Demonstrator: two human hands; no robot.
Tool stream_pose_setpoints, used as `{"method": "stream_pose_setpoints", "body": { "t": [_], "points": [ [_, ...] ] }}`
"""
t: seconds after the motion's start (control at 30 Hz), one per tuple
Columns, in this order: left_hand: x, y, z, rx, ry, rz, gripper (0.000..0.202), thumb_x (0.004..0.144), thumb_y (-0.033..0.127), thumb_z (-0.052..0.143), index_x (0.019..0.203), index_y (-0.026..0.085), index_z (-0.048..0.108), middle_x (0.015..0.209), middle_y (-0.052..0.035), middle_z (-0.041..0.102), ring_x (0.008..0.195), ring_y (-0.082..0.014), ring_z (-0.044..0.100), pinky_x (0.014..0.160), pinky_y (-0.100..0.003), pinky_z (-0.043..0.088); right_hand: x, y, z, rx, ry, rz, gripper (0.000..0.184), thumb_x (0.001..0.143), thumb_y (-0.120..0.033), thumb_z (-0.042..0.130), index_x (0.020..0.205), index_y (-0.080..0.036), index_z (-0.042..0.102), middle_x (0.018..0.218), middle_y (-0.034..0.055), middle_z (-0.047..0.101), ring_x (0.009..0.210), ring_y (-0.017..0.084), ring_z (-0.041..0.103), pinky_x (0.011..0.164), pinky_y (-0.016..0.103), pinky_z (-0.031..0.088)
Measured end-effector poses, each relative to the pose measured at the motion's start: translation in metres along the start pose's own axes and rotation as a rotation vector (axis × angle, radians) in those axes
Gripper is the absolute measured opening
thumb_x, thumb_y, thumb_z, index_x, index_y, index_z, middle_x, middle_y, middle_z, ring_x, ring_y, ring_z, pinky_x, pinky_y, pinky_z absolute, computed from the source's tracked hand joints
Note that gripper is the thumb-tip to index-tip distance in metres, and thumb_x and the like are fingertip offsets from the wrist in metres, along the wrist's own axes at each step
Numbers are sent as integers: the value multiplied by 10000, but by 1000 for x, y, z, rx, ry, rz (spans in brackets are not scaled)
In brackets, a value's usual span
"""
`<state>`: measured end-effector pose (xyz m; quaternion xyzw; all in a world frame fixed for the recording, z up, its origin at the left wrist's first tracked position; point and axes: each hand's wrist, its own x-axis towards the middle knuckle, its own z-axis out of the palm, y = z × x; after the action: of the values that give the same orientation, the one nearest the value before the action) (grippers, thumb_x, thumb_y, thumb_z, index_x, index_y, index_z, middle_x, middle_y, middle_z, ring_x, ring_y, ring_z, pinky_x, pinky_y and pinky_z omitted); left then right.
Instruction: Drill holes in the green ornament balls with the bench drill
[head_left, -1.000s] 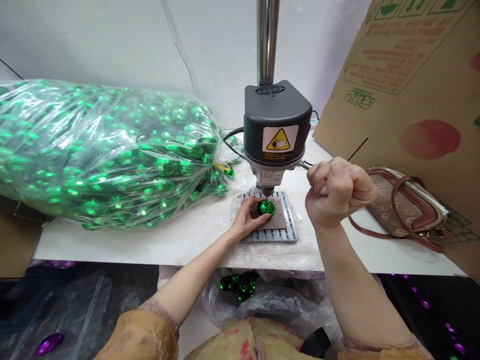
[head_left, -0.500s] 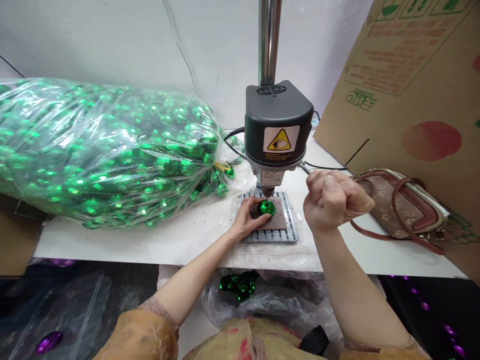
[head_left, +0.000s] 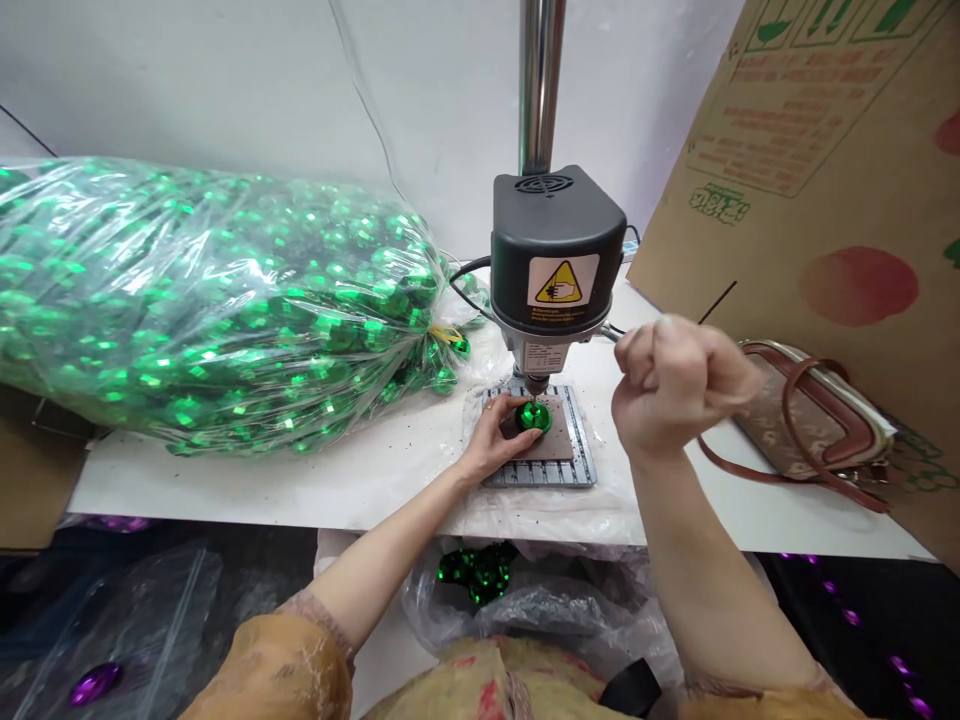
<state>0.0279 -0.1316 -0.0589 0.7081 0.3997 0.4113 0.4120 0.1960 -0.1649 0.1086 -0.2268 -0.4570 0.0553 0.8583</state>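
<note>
My left hand (head_left: 498,437) grips a shiny green mirrored ball (head_left: 534,417) between thumb and fingers. The ball rests on a brown board (head_left: 559,445) on the slotted metal base (head_left: 583,470) of a small drill press (head_left: 556,255). The drill's chuck (head_left: 535,383) is right above the ball, its bit reaching the ball's top; how deep it goes I cannot tell. To the right of the machine, my right hand (head_left: 675,385) is closed in a fist around the drill press handle (head_left: 611,330), most of which the fingers hide.
A large clear bag (head_left: 225,310) of green mirrored balls lies at left on the white table (head_left: 300,495). A handbag (head_left: 825,415) and a carton (head_left: 810,210) stand at right. More green pieces (head_left: 480,572) lie in plastic below the table's front edge.
My right hand has risen slightly and shifted a little to the right, its fist turning. My left hand and the ball have stayed in place under the drill.
</note>
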Motion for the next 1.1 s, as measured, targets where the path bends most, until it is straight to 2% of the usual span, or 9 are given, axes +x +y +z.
{"method": "stream_pose_setpoints", "body": {
  "t": [0.2, 0.33, 0.53, 0.6, 0.7, 0.77, 0.83, 0.97, 1.1],
  "points": [
    [-8, 14, 1, -51, 97, -8, 466, 801, 499, 830, 1132, 216, 662, 1253, -120, 714, 1366, -340, 588, 1163, -511, 453, 41, -6, 22, -88, -23, 248, 483, 872, -338, 678, 555, -230, 330, 444, -84, 345, 390, 31, 304, 404, 253, 261],
    [-52, 28, -9, 63, 190, 89, 374, 859, 499, 762, 1122, 245, 681, 1104, -92, 735, 1085, -283, 706, 977, -484, 573, 43, -5, 23, -65, -14, 226, 452, 862, -314, 668, 561, -227, 342, 440, -88, 374, 378, 27, 334, 391, 235, 274],
    [-155, 12, -34, 444, -343, 515, 451, 855, 487, 737, 1302, 518, 685, 1117, -40, 787, 812, -259, 756, 610, -424, 622, 41, -7, 23, -50, -9, 218, 428, 843, -309, 650, 546, -227, 353, 425, -89, 382, 366, 19, 341, 374, 222, 266],
    [-178, 2, -41, 569, -393, 524, 497, 873, 462, 704, 1357, 560, 640, 1125, -22, 796, 728, -252, 749, 520, -409, 590, 41, -6, 23, -38, -7, 197, 423, 843, -308, 656, 547, -227, 364, 428, -85, 392, 365, 23, 343, 369, 230, 262],
    [-186, -6, -47, 556, -323, 500, 480, 857, 471, 759, 1329, 506, 679, 1101, -24, 805, 693, -249, 746, 488, -386, 557, 40, -4, 21, -43, -12, 170, 423, 856, -298, 654, 552, -226, 368, 437, -80, 404, 369, 25, 348, 373, 238, 263],
    [-168, -2, -51, 516, -252, 525, 347, 871, 427, 773, 1214, 464, 734, 1056, -21, 804, 706, -239, 740, 527, -366, 561, 39, -4, 21, -55, -16, 165, 425, 873, -289, 646, 559, -221, 367, 447, -79, 404, 380, 20, 354, 387, 231, 271],
    [-129, 5, -55, 534, -142, 510, 179, 932, 348, 693, 1094, 388, 759, 1018, -46, 789, 785, -250, 737, 640, -387, 590, 37, -4, 20, -54, -11, 168, 428, 883, -285, 646, 566, -217, 366, 457, -79, 399, 393, 20, 366, 400, 225, 279],
    [-3, 13, -66, 644, 57, 310, 247, 1008, 260, 490, 1054, 253, 733, 1065, -150, 718, 1051, -321, 673, 945, -528, 551, 35, -4, 20, -56, 12, 171, 431, 885, -293, 653, 567, -211, 373, 461, -76, 391, 399, 28, 377, 400, 229, 277],
    [108, 5, -70, 787, 104, -20, 230, 899, 61, 520, 998, 166, 698, 1156, -224, 675, 1257, -391, 584, 1074, -576, 467, 35, -4, 18, -69, 4, 158, 422, 882, -300, 660, 565, -210, 396, 464, -73, 424, 394, 34, 377, 400, 247, 283]
  ]
}}
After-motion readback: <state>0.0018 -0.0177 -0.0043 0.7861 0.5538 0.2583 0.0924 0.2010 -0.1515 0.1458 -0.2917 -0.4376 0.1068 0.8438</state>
